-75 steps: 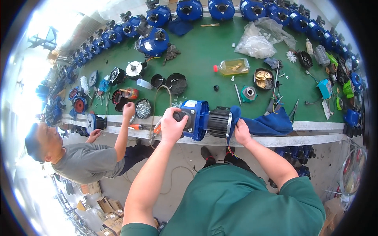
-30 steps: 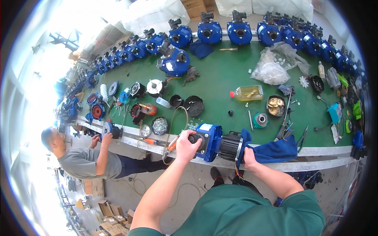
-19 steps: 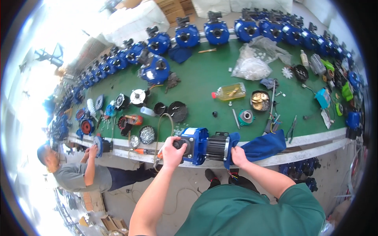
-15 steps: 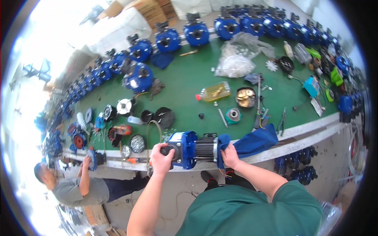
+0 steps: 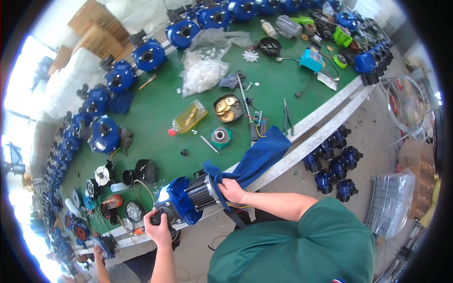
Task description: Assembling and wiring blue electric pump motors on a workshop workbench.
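Motor (image 5: 201, 193), end hidden in blue cloth (image 5: 264, 153) (right hand (image 5: 231, 191) gripping), co-worker (image 5: 141, 265) cropped

Blue and black on the motor unit (image 5: 187, 198), plain blue on the cloth (image 5: 265, 150) — and green all across the table (image 5: 158, 101)! Red cap (image 5: 171, 132) on a yellow bottle (image 5: 190, 117) — gold discs (image 5: 227, 116), then a dark green shirt (image 5: 292, 245).

In my remote fisheye view, bright daylight enters from the left, where an opening (image 5: 23, 80) burns out to white, evenly lighting the green counter (image 5: 155, 141), whose front edge bows amid slight blur toward a black, vignetted rim.
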A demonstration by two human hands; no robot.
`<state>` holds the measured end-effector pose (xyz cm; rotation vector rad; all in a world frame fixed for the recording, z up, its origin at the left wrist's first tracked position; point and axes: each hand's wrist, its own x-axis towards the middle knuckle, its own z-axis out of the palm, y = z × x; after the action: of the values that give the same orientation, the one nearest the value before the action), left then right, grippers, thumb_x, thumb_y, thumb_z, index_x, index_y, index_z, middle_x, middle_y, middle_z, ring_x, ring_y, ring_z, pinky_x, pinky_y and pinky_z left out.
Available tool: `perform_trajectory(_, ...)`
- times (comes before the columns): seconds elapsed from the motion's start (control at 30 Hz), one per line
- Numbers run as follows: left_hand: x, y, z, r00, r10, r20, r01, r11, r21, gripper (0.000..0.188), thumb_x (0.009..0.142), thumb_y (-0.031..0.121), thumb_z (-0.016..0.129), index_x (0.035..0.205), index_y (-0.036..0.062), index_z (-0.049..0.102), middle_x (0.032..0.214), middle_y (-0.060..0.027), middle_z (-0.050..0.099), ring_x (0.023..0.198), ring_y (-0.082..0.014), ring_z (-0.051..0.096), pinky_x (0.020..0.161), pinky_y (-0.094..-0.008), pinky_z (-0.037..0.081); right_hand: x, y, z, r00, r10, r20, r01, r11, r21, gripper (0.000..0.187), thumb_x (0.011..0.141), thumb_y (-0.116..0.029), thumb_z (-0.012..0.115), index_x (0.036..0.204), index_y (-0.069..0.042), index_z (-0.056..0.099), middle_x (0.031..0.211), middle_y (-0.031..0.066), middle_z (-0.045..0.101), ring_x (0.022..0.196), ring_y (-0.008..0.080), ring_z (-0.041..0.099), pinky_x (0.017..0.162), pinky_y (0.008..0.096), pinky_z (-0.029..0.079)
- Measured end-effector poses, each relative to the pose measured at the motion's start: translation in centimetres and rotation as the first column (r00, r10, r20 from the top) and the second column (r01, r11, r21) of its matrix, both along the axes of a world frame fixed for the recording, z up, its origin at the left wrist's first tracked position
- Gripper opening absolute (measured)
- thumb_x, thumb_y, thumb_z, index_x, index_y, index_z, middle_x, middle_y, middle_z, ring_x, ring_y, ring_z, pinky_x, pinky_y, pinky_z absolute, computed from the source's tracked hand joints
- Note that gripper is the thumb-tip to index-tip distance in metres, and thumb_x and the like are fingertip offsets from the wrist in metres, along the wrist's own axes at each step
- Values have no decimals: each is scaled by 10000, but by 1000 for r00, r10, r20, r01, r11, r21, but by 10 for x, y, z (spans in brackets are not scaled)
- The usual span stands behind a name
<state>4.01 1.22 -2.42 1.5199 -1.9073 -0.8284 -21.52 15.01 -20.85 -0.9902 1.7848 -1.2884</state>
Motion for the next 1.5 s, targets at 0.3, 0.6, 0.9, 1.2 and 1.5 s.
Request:
perform_trajectory(0.3,-5,2,4,1000,-7,-9,8,1000,23,261,830,18,734,1067,-21,629,1047,-113,666,991,-225,628,971,-349,483,11,-12,4,954,-140,263,56,951,304,382,993,-305,522,1039,39,682,941,295,695,930,424,704,818,466,527)
perform_trajectory(0.6,-11,-8,10,998,-29,48,29,1000,2,259,825,37,747,1049,-12,627,1005,-115,669,956,-241,629,945,-354,485,-23,-12,27,985,164,-59,-138,940,313,398,981,-314,505,1011,32,698,1028,279,703,987,457,662,886,508,507)
perform_trajectory(0.9,-9,-15,8,998,-43,37,43,999,1,261,786,43,758,1009,-16,635,979,-119,668,930,-250,632,920,-360,490,-68,-38,9,547,150,823,-650,696,305,269,957,-265,619,712,-159,584,604,-62,488,512,92,503,488,253,404)
perform_trajectory(1.2,-15,-13,12,998,-32,50,32,999,-14,274,776,31,767,1010,-28,637,983,-126,676,927,-239,644,907,-348,505,-82,-51,22,687,682,251,-720,593,361,308,877,-294,672,808,3,712,730,93,692,657,231,644,609,379,494)
perform_trajectory(1.5,-13,-17,5,999,-20,51,21,999,-27,271,770,27,769,999,-24,635,980,-121,671,925,-239,642,911,-345,501,-86,-46,31,572,787,-233,-733,618,285,327,869,-309,610,869,-6,732,876,252,712,844,429,706,775,497,559)
